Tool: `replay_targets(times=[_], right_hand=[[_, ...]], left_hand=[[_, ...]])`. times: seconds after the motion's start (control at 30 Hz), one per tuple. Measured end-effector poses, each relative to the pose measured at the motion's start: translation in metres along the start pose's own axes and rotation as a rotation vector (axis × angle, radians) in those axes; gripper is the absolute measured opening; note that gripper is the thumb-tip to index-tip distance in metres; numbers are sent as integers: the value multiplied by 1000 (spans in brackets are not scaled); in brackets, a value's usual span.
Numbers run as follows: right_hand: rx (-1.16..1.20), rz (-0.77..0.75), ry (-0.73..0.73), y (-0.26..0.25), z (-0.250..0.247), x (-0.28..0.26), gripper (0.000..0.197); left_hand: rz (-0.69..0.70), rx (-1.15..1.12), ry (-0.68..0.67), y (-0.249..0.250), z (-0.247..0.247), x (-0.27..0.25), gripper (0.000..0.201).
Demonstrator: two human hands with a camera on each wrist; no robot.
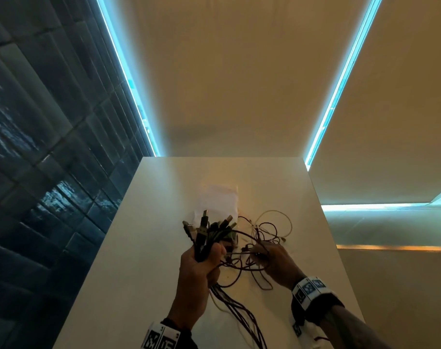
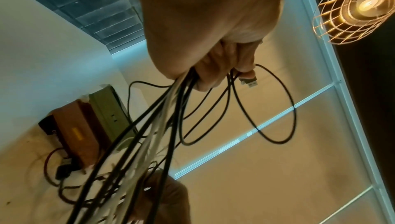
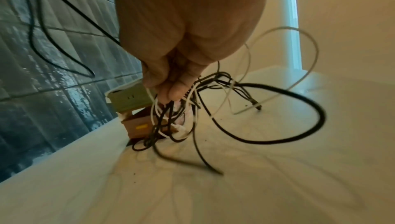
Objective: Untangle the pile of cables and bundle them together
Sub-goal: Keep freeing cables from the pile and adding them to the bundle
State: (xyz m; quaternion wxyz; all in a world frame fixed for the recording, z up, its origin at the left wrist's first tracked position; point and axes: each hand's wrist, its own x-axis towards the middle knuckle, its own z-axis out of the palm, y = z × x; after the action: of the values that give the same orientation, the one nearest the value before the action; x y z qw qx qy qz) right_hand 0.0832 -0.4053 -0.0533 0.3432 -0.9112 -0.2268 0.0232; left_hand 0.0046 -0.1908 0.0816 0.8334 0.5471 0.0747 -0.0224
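Black and white cables hang between both hands above the table. The left hand clamps a bunch of plug ends, fanned upward; the right hand pinches the knotted loops beside it. Gathering looks mostly done, untangling not. Next, I judge, the right must draw loops free one by one. The cords are thin, limp, looped over each other.

The right hand pinches a knot of thin black and white cables above the white table, near small green and brown boxes.
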Motion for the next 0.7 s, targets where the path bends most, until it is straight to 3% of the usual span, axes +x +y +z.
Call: replay_targets(times=[0.17,0.37,0.5,0.7], right_hand=[[70,150,17,27,2,-15,14],[406,419,128,28,-1,-20,13],[615,419,207,0,-8,-1,19],[375,359,465,-31,-29,24,26]], left_hand=[[-7,-248,-120,17,-7,-17,40],[-29,-261,3,17,-18,-17,42],[-14,-99,97,11,-20,-9,25],[-7,69,172,7,-4,1,17]])
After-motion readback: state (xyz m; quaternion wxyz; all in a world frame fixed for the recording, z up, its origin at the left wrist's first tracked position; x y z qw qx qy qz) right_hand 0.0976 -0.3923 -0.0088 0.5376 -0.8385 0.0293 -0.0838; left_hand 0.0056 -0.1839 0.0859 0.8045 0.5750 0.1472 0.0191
